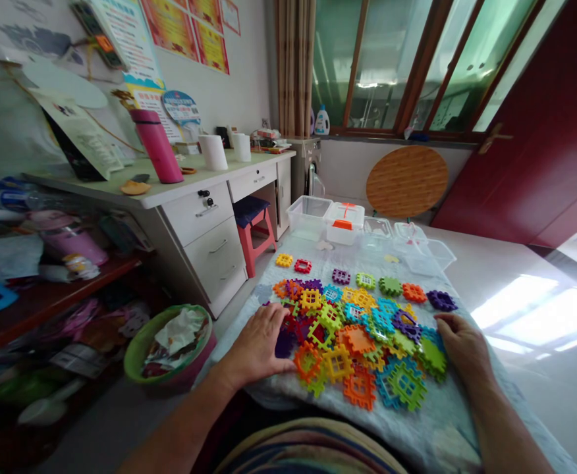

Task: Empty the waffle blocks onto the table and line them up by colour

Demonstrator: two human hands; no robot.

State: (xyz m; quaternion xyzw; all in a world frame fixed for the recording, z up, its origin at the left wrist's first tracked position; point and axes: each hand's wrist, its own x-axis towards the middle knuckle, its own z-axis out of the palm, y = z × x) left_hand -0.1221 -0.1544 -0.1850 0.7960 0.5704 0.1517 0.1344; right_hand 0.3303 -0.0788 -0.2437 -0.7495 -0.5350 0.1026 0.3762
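A heap of multicoloured toothed plastic tiles (357, 339) lay on a pale cloth-covered table (431, 421) before this onlooker, between a person's left hand (256, 345) and right hand (466, 345). Behind it stood clear plastic boxes (345, 234). To the left, a pink cylindrical flask (157, 148) topped a pale drawered desk (197, 217); a green-rimmed round bin (133, 355) sat between desk and table. Beyond the boxes, a round wooden tabletop (407, 181) stood beneath the window (382, 66).

The view is taken from the wearer's head, facing forward and down; the left hand (255, 343) and right hand (466, 345) are seen close, lower half, the window (382, 66) farther off, upper right.
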